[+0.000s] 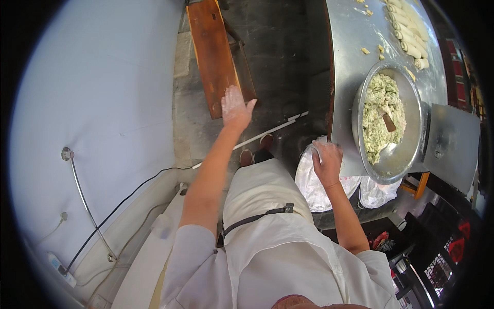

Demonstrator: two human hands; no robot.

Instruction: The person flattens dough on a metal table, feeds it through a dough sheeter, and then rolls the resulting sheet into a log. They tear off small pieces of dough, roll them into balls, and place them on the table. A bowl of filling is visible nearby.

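My left hand (236, 110) is stretched out flat, dusted with white powder, its thumb apart. It overlaps the near end of a brown wooden bench (210, 46); whether it touches the wood I cannot tell. At the near corner of a metal-topped table (349, 108) is my right hand (329, 160), fingers curled and partly hidden, so any grip is unclear. Beside it on the table, a large metal bowl (415, 150) holds a pale green, chopped filling (380, 96). A brown handle (389, 122) sticks up from the filling.
Several rolled dough pieces (405, 34) lie at the table's far right, with dough scraps (365, 50) nearby. Clear plastic covers round containers (308, 181) below the table corner. White pipes (266, 133) lie on the floor before my feet. A black cable (127, 201) runs along the left wall.
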